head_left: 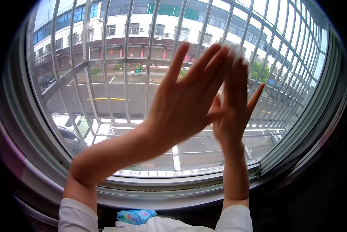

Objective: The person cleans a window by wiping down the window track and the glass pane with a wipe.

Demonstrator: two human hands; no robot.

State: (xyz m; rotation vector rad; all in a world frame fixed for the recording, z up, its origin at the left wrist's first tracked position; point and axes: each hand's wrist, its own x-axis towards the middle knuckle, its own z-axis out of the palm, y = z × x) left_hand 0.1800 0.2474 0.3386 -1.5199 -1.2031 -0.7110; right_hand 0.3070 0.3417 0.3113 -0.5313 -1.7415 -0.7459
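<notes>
My left hand (pixel 187 91) is raised in front of the barred window, its back towards me. Its fingers stretch up and right, the little finger spread apart. Beside it, my right hand (pixel 235 98) points upward, little finger also out to the side. The fingertips of both hands come together on a white wipe (pixel 237 50), whose edge shows above and to the right of them. Motion blurs the wipe and fingertips, and the hands cover most of it. The glass (pixel 119 92) lies behind the hands; whether the wipe touches it is hard to judge.
A blue packet (pixel 136 216) lies low in front of my body, near the window sill (pixel 161 199). Metal bars (pixel 126 50) stand outside the window. Beyond them are a street, parked cars (pixel 75 129) and a white building (pixel 117 31).
</notes>
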